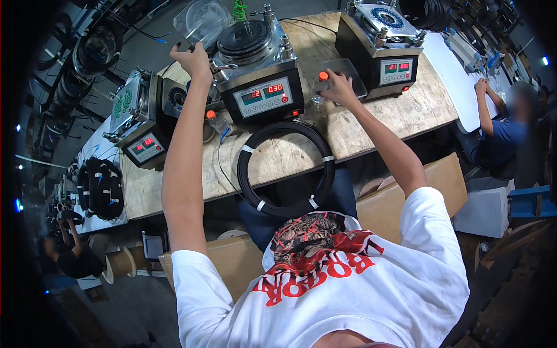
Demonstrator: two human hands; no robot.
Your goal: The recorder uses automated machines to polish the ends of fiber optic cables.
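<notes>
My left hand (194,61) is raised at the far left corner of the middle machine (264,95), its fingers bent at the lower edge of a clear round sheet (204,22). The exact grip there is hard to make out. Beside the sheet, the machine's dark round plate (243,40) lies uncovered on top. My right hand (339,88) is closed around a small clear bottle (319,88) with an orange cap, between the middle and right machines. A second orange-capped bottle (219,123) stands left of the middle machine. In front lies a tied black cable coil (242,165).
Another machine (380,58) stands right, a third (139,124) left, both topped with ringed fixtures. A clear tray (348,75) sits by my right hand. More black cable (100,188) lies at left. Co-workers sit at far right (499,127) and far left (72,252).
</notes>
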